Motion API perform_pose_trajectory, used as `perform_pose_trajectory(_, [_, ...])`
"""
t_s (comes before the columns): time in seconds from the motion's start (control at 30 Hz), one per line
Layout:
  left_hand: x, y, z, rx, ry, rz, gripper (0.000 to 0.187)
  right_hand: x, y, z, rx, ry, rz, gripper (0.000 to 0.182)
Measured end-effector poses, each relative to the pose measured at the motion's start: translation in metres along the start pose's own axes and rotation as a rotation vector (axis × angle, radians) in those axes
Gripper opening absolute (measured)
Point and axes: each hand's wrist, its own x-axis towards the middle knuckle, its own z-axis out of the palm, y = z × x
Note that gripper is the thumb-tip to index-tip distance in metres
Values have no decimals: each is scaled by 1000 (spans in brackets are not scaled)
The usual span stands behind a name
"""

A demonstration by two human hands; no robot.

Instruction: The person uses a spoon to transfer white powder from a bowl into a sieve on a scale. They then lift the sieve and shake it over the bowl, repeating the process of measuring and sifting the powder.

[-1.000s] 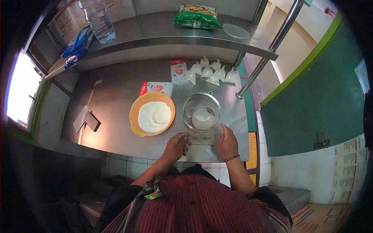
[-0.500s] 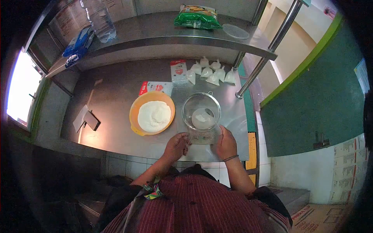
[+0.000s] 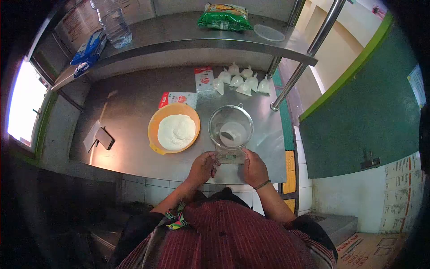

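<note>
My left hand [image 3: 203, 167] is closed on the handle of a round wire sieve [image 3: 212, 117]. The sieve hangs over a kitchen scale [image 3: 230, 157], with a pale round container showing through the mesh. In my right hand [image 3: 255, 169] is the handle of a spoon [image 3: 227, 135], whose dark bowl lies within the sieve's outline. Left of the sieve stands an orange-yellow bowl [image 3: 152, 130] holding white powder [image 3: 175, 132].
Behind are two red-and-white packets [image 3: 178, 99] and several tied bags of white powder [image 3: 244, 87]. A phone on a stand [image 3: 105, 138] sits left. Overhead, a metal shelf [image 3: 179, 40] carries a green bag [image 3: 225, 18], a plastic bottle [image 3: 112, 24] and a clear lid [image 3: 269, 33].
The spoon has shifted left and down across the sieve, and my right hand has moved slightly left with it. White powder seen there before no longer shows. My left hand stays nearly still.
</note>
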Motion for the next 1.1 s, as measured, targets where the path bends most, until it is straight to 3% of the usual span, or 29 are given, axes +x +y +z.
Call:
perform_pose_trajectory(0.17, [-2, -1, 3, -14, -2, 35, 30, 2, 9, 1, -54, 134, -2, 35])
perform_pose_trajectory(0.3, [-2, 2, 4, -43, -4, -35, 31, -1, 4, 1, -54, 85, -29, 34])
perform_pose_trajectory(0.5, [3, -19, 3, -120, 2, 40, 32, 3, 19, 4, -58, 79, 53, 33])
perform_pose_trajectory(0.57, [-1, -14, 2, -82, -11, 28, 32, 7, 14, 0, -82, 203, -19, 33])
perform_pose_trajectory(0.67, [-7, -1, 5, -24, -6, 7, 32, 11, 18, -1, -94, 252, 51, 35])
perform_pose_trajectory(0.8, [-5, -2, 5, -122, 2, -42, 30, 14, 22, -4, -113, 252, 32, 35])
perform_pose_trajectory(0.87, [-7, -2, 5, -96, 6, -8, 30, 12, 23, -5, -36, 124, -38, 34])
perform_pose_trajectory(1.1, [-4, -6, 5, -61, 19, -14, 30, 0, 4, -5, -22, 161, -6, 32])
